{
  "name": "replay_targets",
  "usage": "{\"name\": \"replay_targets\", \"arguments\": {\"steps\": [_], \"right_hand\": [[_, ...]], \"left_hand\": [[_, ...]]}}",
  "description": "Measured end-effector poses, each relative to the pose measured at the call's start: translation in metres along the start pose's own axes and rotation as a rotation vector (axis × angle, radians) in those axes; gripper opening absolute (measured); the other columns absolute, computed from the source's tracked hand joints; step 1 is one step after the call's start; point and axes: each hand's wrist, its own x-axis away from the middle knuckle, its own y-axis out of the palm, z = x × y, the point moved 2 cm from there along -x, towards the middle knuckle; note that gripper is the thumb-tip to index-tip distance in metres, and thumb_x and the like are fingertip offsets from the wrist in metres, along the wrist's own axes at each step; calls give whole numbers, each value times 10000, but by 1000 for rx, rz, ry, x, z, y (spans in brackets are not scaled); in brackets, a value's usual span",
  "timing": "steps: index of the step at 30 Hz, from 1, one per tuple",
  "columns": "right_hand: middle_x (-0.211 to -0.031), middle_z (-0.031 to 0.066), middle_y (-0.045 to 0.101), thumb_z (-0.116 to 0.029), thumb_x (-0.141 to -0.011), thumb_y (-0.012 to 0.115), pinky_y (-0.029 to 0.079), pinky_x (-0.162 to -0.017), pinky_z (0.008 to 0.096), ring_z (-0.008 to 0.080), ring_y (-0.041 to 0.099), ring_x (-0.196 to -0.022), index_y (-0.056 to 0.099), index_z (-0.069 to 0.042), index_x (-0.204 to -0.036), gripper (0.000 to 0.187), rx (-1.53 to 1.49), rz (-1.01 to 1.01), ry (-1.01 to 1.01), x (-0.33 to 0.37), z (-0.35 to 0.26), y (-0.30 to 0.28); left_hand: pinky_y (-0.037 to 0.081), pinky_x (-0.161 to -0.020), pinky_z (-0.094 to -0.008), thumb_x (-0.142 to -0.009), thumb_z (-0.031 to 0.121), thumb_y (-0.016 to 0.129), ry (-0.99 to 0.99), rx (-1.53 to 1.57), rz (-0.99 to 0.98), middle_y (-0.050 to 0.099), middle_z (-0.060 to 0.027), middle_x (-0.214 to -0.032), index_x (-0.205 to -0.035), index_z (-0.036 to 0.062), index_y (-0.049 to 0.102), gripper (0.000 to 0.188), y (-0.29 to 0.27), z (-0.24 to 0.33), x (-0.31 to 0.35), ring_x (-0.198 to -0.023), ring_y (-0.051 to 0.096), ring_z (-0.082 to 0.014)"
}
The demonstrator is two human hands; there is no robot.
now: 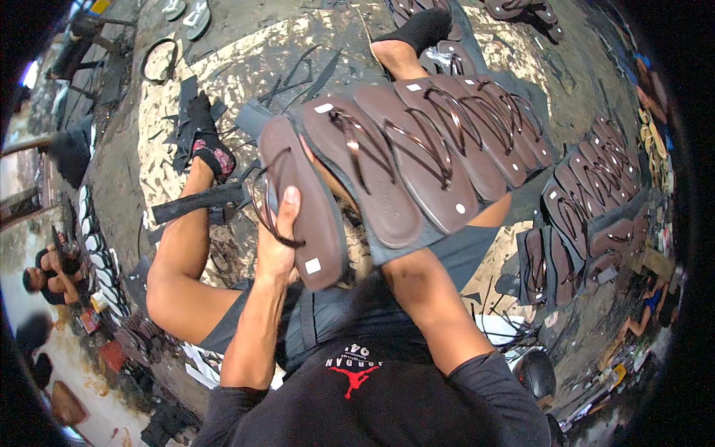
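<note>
My left hand is closed round a single brown flip-flop, its thumb lying on the footbed beside the thin dark strap. A white square sticker sits near one end of that sole. Close against it on the right, a joined row of brown flip-flops on dark rubber sheeting is held up over my lap. Glossy straps cross their footbeds, and several carry small white stickers. My right forearm runs under the row's near edge. The right hand itself is hidden beneath, so its fingers cannot be seen.
More brown flip-flops lie in rows at the right. Dark offcuts litter the floor ahead, near a black ring. Pale sandals rest at the far left. Another person sits at the left edge.
</note>
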Motion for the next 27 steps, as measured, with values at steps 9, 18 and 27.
{"name": "replay_targets", "arguments": {"steps": [9,18,27], "right_hand": [[-774,67,666,-463,-973,674,501,-540,302,133,631,-620,633,53,-1049,523,-822,-189,-5,45,-96,39],[-1006,215,703,-242,-936,743,561,-756,403,341,725,-886,587,-2,-1216,400,-387,-301,-187,125,-145,17],[-969,149,645,26,-751,759,544,-703,408,344,669,-825,616,-61,-1191,471,117,-230,-448,158,-84,35]], "left_hand": [[518,-929,-294,-1001,328,672,172,-313,169,666,-79,-1181,-1366,-7,535,513,-84,7,89,-1033,628,-128],[522,-767,-247,-993,476,667,199,-99,141,657,0,-1000,-1190,10,629,507,-95,64,111,-876,611,-82],[529,-805,-287,-908,509,763,121,42,174,654,-24,-1020,-1186,14,621,585,-104,39,136,-892,625,-117]]}}
